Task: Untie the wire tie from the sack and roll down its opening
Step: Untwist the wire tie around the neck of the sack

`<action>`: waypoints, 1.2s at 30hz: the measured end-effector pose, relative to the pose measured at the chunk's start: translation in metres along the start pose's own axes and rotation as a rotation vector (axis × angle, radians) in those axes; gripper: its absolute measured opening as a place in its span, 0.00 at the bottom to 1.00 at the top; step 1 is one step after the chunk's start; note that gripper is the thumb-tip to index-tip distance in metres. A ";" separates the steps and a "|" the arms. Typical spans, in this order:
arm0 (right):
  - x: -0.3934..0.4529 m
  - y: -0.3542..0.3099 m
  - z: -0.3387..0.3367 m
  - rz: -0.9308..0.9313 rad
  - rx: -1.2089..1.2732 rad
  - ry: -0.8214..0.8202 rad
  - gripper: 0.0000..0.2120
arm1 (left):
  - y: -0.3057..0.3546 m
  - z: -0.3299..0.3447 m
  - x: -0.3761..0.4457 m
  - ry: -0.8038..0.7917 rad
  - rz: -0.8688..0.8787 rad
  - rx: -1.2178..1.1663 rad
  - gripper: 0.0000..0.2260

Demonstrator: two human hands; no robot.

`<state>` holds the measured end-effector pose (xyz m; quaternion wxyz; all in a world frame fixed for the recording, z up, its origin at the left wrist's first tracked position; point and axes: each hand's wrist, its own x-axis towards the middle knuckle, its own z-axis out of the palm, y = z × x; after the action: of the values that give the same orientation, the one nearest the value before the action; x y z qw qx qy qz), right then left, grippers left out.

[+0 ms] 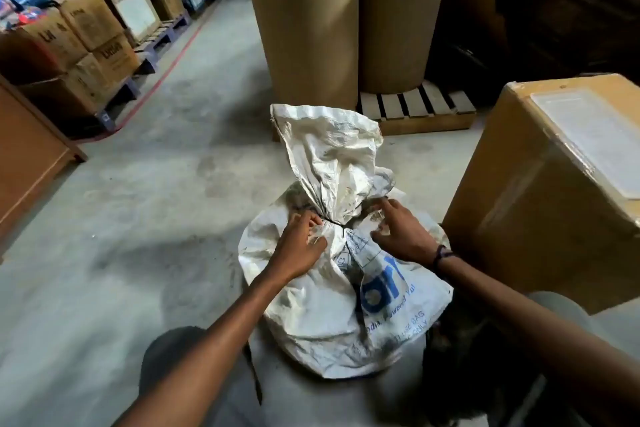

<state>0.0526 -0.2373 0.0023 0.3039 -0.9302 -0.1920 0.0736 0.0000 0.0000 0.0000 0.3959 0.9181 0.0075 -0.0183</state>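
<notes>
Left hand (300,245) presses on the white sack (322,302) standing on the concrete floor (145,204), fingertips at the dark wire tie (334,222) cinching its neck. Right hand (401,230) hovers beside, fingers loosely curled, gripping nothing.

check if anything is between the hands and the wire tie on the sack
Nothing visible blocks it. The dark wire tie cinches the sack neck between the left hand and right hand, both already at the neck.

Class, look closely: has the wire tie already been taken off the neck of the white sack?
No, the dark wire tie still cinches the sack neck between both hands.
</notes>
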 end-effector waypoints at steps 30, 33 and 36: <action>0.158 0.056 0.098 0.131 0.456 -0.010 0.14 | -0.088 0.057 0.147 0.382 -0.340 0.012 0.13; 0.151 0.056 0.111 0.166 0.432 -0.004 0.10 | -0.089 0.064 0.140 0.478 -0.267 -0.047 0.10; 0.150 0.055 0.115 0.176 0.461 -0.003 0.10 | -0.096 0.064 0.137 0.429 -0.197 -0.022 0.08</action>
<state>0.1777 -0.1565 -0.1257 0.5004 -0.8493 -0.0889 0.1427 0.1321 0.0194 -0.1193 0.3913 0.8915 0.1811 0.1388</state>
